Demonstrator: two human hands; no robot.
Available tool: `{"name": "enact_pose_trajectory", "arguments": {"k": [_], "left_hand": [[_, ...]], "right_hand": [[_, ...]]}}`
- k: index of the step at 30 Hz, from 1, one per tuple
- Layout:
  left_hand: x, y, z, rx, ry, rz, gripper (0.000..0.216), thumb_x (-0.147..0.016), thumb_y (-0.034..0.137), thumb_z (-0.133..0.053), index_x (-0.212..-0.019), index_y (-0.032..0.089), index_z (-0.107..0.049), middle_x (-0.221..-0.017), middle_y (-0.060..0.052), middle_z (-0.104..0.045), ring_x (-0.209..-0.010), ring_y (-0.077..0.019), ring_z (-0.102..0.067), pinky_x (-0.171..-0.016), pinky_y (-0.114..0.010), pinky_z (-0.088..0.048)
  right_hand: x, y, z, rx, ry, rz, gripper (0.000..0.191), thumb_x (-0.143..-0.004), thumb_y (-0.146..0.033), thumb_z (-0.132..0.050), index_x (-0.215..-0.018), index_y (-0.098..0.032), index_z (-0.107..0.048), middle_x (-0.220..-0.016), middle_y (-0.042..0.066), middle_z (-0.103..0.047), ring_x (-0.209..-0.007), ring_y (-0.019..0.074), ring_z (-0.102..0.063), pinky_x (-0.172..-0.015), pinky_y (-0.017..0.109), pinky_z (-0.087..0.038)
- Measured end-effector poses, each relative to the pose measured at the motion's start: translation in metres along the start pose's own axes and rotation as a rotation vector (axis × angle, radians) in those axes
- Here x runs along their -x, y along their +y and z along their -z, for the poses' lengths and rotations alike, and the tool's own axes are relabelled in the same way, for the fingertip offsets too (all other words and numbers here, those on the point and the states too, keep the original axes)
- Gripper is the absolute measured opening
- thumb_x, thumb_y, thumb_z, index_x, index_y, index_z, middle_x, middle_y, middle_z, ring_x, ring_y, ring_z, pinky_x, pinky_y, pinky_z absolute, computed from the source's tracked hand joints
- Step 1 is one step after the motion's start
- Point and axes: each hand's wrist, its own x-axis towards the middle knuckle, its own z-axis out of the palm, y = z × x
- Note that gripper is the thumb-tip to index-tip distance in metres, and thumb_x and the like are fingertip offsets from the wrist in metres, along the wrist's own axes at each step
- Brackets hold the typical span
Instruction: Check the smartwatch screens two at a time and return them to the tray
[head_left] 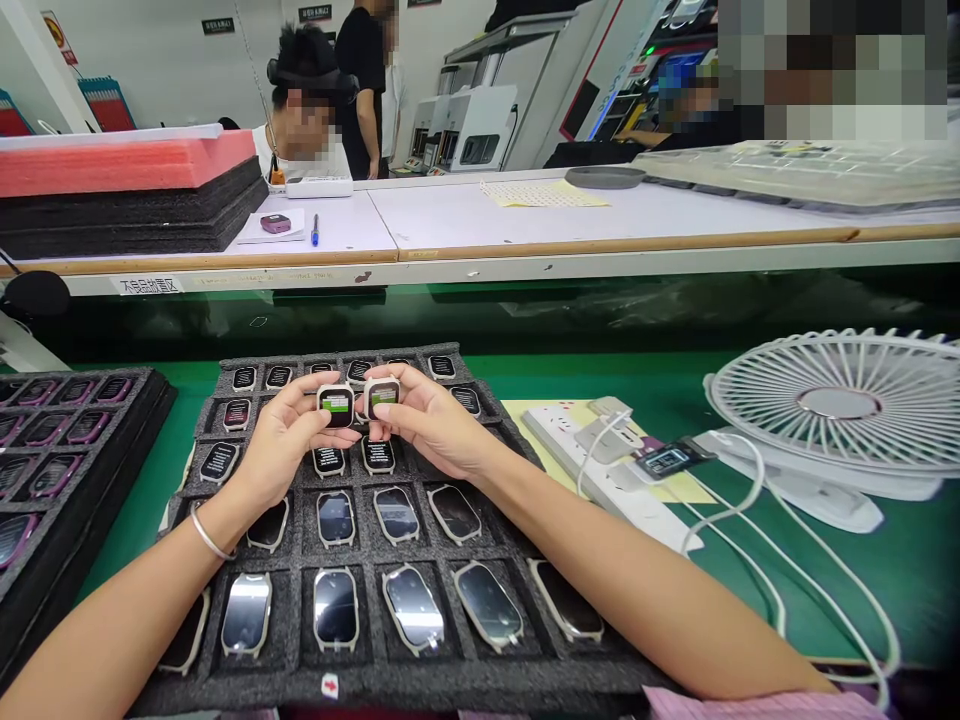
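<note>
My left hand (296,430) grips a smartwatch body (336,404) whose lit screen shows a green band. Right beside it, my right hand (420,420) holds a second smartwatch body (382,397), also lit with green, its thumb on the screen. Both watches are raised side by side over a dark grey foam tray (292,665). Several strapless watches lie in the tray's square slots, such as one watch (335,608) with a dark glossy screen near the front. Farther back, some screens show white text. My forearms and hands hide part of the tray.
At left stands another foam tray (142,450) of purple-framed watches. On the right are a power strip (600,470), white cables (817,540) and a white fan (836,400). A raised shelf (450,215) crosses behind, with pink foam (127,165) on it. People are beyond.
</note>
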Motion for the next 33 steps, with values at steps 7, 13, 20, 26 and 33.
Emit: {"name": "enact_pose_trajectory", "arguments": {"k": [7,13,20,26,33], "left_hand": [[-0.001,0.001,0.0,0.006,0.002,0.005,0.05,-0.071,0.019,-0.067,-0.12,0.016,-0.057,-0.095,-0.005,-0.075,-0.07,-0.0186,-0.075,-0.071,-0.031,-0.061],[-0.003,0.002,0.003,0.03,0.018,0.01,0.051,-0.07,0.021,-0.067,-0.12,0.016,-0.058,-0.094,-0.005,-0.075,-0.069,-0.02,-0.075,-0.07,-0.032,-0.061],[-0.016,0.027,-0.001,0.051,0.018,-0.033,0.05,-0.071,0.022,-0.064,-0.119,0.015,-0.06,-0.091,-0.005,-0.074,-0.066,-0.0196,-0.074,-0.069,-0.033,-0.061],[-0.031,0.079,-0.015,0.022,-0.032,-0.204,0.059,-0.066,0.014,-0.064,-0.125,0.015,-0.057,-0.088,-0.005,-0.074,-0.067,-0.0179,-0.074,-0.069,-0.03,-0.06],[-0.045,0.127,-0.028,-0.054,-0.055,-0.462,0.071,-0.064,0.009,-0.067,-0.133,0.017,-0.053,-0.089,0.0,-0.072,-0.069,-0.0122,-0.072,-0.073,-0.026,-0.06]], "right_hand": [[0.0,0.0,0.0,-0.007,0.004,0.003,0.042,-0.073,-0.011,-0.071,-0.11,-0.022,-0.055,-0.091,0.0,-0.069,-0.065,0.0104,-0.065,-0.063,0.025,-0.048],[-0.003,0.0,-0.002,-0.035,0.002,0.005,0.038,-0.077,-0.021,-0.074,-0.11,-0.022,-0.057,-0.09,0.001,-0.069,-0.065,0.0109,-0.066,-0.065,0.026,-0.048],[-0.017,-0.026,-0.007,-0.072,-0.006,0.023,0.028,-0.087,-0.039,-0.063,-0.108,-0.019,-0.059,-0.084,0.003,-0.071,-0.061,0.0145,-0.068,-0.061,0.028,-0.049],[-0.041,-0.081,-0.019,0.019,-0.041,0.167,0.017,-0.095,-0.026,-0.047,-0.108,-0.02,-0.057,-0.083,0.005,-0.072,-0.058,0.0142,-0.068,-0.055,0.026,-0.049],[-0.06,-0.141,-0.034,0.098,-0.112,0.345,0.018,-0.099,-0.021,-0.038,-0.108,-0.022,-0.053,-0.082,0.003,-0.072,-0.057,0.0125,-0.067,-0.055,0.025,-0.051]]}}
